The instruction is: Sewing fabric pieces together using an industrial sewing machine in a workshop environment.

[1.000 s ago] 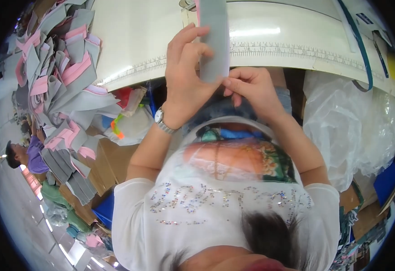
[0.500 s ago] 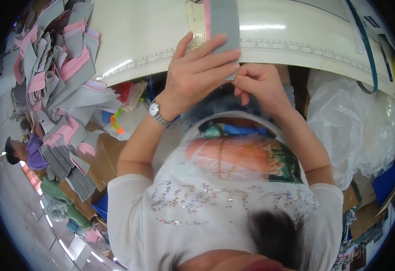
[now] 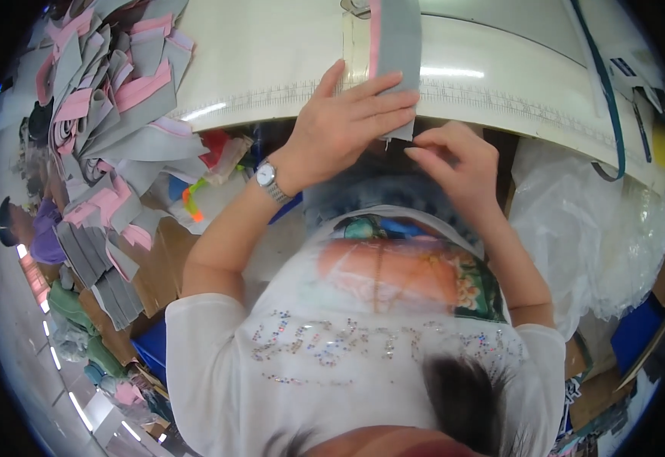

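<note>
A grey fabric strip with a pink edge lies across the white table, its near end hanging slightly over the front edge. My left hand, wearing a metal-band watch, rests flat on the strip's near part with its fingers stretched out. A short white thread end shows at the strip's lower corner. Just right of that corner is my right hand, its thumb and forefinger apart with nothing visible between them.
A ruler scale runs along the table edge. Grey and pink fabric pieces are heaped at left. Clear plastic sheeting hangs at right, below a dark green band. Another person is at far left.
My right fingers have parted and drawn away from the strip's near end, which they were pinching. My left hand stays on the strip. The whole view has shifted slightly.
</note>
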{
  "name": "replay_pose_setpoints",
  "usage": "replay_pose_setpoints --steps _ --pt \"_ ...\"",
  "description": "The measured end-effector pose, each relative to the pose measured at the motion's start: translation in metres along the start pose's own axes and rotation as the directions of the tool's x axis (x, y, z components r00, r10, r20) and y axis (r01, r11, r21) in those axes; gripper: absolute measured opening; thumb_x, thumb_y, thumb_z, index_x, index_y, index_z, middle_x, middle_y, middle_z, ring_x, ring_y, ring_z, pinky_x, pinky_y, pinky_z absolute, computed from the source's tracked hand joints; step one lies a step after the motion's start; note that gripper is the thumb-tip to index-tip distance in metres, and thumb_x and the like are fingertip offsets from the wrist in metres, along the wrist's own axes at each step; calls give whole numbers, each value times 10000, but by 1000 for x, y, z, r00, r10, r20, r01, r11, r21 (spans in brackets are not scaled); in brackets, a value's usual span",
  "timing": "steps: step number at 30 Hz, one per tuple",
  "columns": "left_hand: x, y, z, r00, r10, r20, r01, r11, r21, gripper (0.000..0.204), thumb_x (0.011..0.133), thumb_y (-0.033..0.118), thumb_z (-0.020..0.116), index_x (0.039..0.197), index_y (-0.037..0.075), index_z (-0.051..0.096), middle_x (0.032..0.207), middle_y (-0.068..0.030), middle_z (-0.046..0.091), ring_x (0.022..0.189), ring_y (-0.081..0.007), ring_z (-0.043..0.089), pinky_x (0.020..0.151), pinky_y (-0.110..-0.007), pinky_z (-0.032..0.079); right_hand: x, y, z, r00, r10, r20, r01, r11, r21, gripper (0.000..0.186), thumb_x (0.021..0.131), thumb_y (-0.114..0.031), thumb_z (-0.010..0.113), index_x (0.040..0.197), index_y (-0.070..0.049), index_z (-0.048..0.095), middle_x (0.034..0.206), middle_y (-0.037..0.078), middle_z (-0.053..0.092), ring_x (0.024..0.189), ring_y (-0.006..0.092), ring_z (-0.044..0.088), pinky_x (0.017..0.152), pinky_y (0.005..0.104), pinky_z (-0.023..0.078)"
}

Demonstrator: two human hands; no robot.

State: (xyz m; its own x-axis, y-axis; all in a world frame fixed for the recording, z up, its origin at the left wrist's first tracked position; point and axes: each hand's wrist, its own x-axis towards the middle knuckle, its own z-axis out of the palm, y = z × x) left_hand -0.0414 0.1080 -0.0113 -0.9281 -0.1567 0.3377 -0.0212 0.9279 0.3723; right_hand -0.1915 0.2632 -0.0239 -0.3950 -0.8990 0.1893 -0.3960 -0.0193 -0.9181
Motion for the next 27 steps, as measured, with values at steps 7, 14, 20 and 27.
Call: replay_pose_setpoints --steps 7,14,20,27 --pt "10 0 -7 999 -34 9 34 999 -41 499 757 -44 604 1199 185 631 1325 16 591 1312 -218 479 1094 -525 228 27 5 -2 800 -600 6 492 649 -580 186 665 -138 682 849 -140 656 807 1 543 773 187 564 756 345 407" --pt "1 3 -8 998 -55 38 58 993 -106 484 712 12 626 1168 173 638 1323 12 588 1304 -210 487 1113 -541 215 42 4 -11 675 -697 242 717 541 -440 182 644 -122 638 819 -79 618 836 32 574 816 195 593 747 349 467" --pt "18 -23 -40 991 2 132 37 956 -292 403 766 90 614 1166 134 632 1308 -2 589 1269 -190 501 1079 -518 297 56 -6 -19 572 -693 438 820 475 -319 142 622 -140 613 745 -82 572 814 41 555 791 187 583 701 316 480" --pt "96 -79 -33 988 149 49 -154 978 143 223 816 270 684 982 126 645 1163 8 624 1196 -205 532 1033 -474 357 63 -18 -27 598 -609 521 797 520 -308 145 603 -156 579 715 -65 579 757 44 510 733 181 547 618 272 436"
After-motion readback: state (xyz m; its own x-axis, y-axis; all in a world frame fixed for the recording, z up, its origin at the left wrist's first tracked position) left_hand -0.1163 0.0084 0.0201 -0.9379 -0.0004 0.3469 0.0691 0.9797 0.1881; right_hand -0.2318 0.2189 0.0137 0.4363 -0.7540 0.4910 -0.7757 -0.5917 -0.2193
